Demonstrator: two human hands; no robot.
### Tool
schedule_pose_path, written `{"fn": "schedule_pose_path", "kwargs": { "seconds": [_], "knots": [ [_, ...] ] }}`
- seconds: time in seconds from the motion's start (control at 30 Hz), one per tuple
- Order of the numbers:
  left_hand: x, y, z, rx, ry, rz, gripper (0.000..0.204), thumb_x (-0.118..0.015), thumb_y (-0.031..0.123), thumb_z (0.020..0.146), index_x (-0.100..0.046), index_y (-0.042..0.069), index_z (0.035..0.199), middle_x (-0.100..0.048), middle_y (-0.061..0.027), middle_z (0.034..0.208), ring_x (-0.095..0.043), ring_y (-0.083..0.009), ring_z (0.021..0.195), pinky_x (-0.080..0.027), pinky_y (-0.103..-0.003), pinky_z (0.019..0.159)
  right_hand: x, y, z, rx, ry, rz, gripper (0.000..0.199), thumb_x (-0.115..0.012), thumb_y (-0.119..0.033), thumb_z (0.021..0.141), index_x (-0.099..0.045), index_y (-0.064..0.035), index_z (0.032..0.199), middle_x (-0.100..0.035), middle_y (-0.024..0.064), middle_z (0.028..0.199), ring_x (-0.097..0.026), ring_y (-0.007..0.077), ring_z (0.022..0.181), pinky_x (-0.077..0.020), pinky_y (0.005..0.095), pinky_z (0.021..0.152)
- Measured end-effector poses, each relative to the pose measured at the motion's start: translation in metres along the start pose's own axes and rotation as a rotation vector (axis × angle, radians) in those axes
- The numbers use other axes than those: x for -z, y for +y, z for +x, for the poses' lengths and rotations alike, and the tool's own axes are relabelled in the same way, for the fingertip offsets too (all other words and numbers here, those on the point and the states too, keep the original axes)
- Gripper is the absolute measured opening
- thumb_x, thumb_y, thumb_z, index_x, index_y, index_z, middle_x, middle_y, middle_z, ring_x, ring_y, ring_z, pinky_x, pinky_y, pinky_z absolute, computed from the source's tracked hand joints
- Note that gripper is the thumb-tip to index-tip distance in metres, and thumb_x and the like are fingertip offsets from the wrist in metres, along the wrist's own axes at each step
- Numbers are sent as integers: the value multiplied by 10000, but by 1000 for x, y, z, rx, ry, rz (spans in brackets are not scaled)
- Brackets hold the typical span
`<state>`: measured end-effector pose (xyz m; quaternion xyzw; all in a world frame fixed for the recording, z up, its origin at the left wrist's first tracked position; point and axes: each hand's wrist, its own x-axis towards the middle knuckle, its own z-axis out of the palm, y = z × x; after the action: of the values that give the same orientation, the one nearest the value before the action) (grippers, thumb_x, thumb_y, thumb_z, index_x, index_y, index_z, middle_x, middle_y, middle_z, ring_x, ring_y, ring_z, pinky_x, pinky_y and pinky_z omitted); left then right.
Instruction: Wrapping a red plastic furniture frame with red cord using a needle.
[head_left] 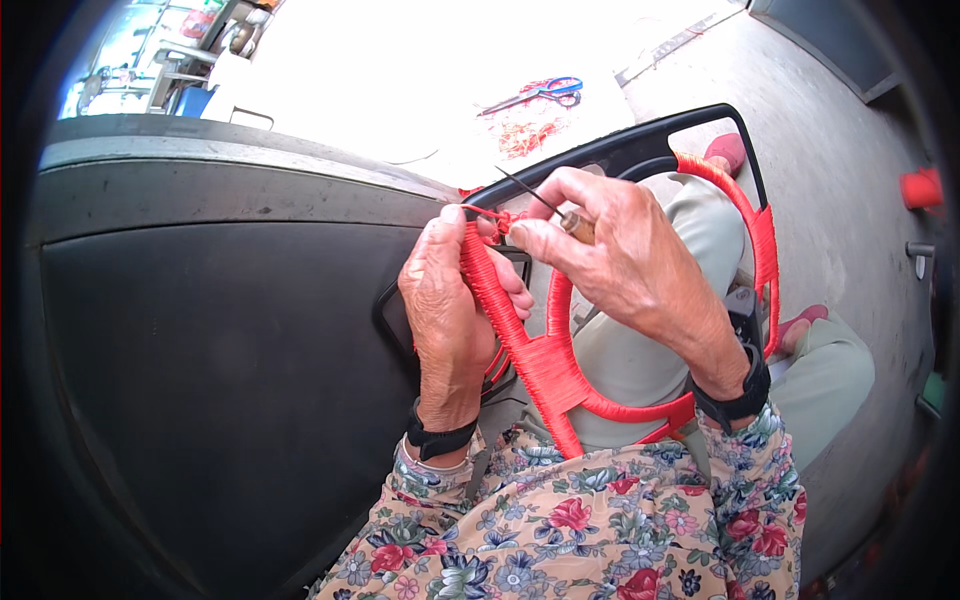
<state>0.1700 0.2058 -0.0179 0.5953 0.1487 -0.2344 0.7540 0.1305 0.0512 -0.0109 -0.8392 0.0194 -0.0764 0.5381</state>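
Observation:
A black frame (640, 140) partly wrapped in red cord (545, 360) lies across my lap. My left hand (445, 310) grips a red-wrapped bar of the frame near its top. My right hand (620, 245) holds a thin awl with a wooden handle (578, 226), its dark metal point aimed up-left at a small red knot (505, 220) between my two thumbs. Both wrists wear black bands, and the sleeves are floral.
A large dark panel (220, 350) fills the left side. On the bright floor beyond lie blue-handled scissors (550, 92) and red cord scraps (530, 132). A red slipper (725, 150) shows at my foot. Grey concrete lies to the right, with a small red object (920, 188).

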Motion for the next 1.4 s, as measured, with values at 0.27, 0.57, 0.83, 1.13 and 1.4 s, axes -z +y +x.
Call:
{"fn": "schedule_pose_path", "kwargs": {
  "seconds": [0.27,0.57,0.83,1.13,1.4],
  "knots": [
    [2,4,10,105,13,-86,389,-447,328,972,-575,-22,862,-562,-97,601,-544,-178,481,-469,-308,454,-2,-4,-48,-334,-124,207,201,-513,-201,943,-514,0,929,-525,90,672,-504,142,617,-430,320,598],
    [-3,5,2,17,-1,-144,391,-432,303,983,-601,-46,929,-548,-88,624,-535,-178,489,-463,-308,456,-16,-8,-39,-228,66,240,79,-578,-49,889,-585,18,931,-594,105,694,-593,143,617,-466,275,575],
    [-8,6,-2,-59,22,-147,367,-426,294,986,-583,-34,933,-537,-91,607,-526,-181,477,-453,-304,453,-13,-7,-29,-88,122,121,78,-614,-36,844,-607,24,894,-624,121,760,-635,212,666,-489,303,606],
    [-6,5,-7,-121,-11,-139,378,-407,306,1000,-576,-27,941,-537,-94,602,-525,-179,474,-466,-301,465,-14,-8,-33,-63,108,135,97,-625,-29,824,-620,28,902,-639,126,793,-642,217,693,-499,302,629],
    [-2,4,-9,-123,-11,-131,360,-412,310,1001,-560,-8,921,-532,-89,594,-523,-174,469,-463,-299,460,-14,-7,-33,-27,115,159,124,-630,-25,814,-632,41,919,-658,142,835,-664,235,749,-517,306,674]
  ]
}}
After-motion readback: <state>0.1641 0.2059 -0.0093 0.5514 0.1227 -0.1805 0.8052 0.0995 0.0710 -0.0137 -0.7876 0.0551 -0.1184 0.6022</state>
